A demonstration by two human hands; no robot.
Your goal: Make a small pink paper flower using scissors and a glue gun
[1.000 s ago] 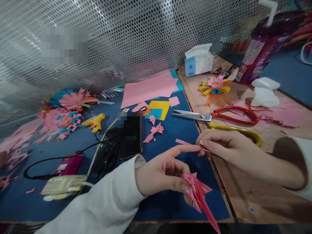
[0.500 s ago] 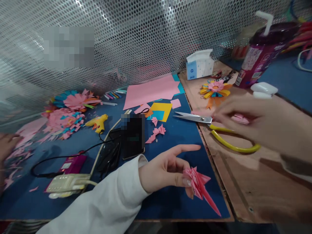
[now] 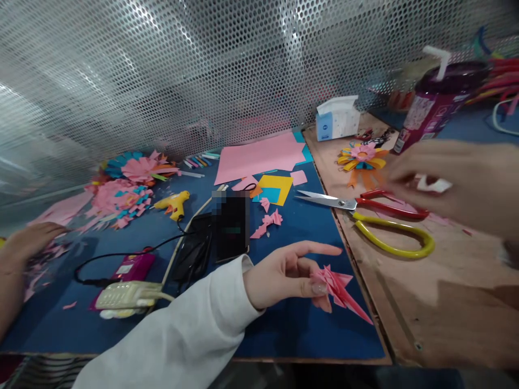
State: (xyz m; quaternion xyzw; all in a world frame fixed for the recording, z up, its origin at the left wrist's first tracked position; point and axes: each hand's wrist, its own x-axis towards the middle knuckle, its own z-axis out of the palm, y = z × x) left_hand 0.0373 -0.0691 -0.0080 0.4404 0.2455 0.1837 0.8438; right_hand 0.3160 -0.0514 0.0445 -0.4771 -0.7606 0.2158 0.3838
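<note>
My left hand (image 3: 290,275), in a white sleeve, pinches a folded pink paper flower (image 3: 334,286) between thumb and fingers, index finger stretched out. The flower's long pointed stem slants down to the right above the blue mat. My right hand (image 3: 458,183) is at the right, blurred by motion, over the wooden board. A white object (image 3: 433,182) shows in the gap under its fingers; I cannot tell whether it is held. Just left of and below that hand lie open scissors (image 3: 344,203) with red and yellow handles. Small folded pink paper pieces (image 3: 267,220) lie on the mat.
A phone (image 3: 231,227), cables, a yellow glue gun (image 3: 172,204) and a pale plug block (image 3: 127,294) lie leftward. Paper sheets (image 3: 259,156), a tissue box (image 3: 337,119), a ribbon-like paper flower (image 3: 363,156) and a purple cup (image 3: 438,102) stand behind. Another person's hand (image 3: 36,240) is at far left.
My right hand has moved right, away from the scissors, uncovering their red handle. My left hand still holds the pink flower. The view has shifted slightly; the other person's hand reaches further in.
</note>
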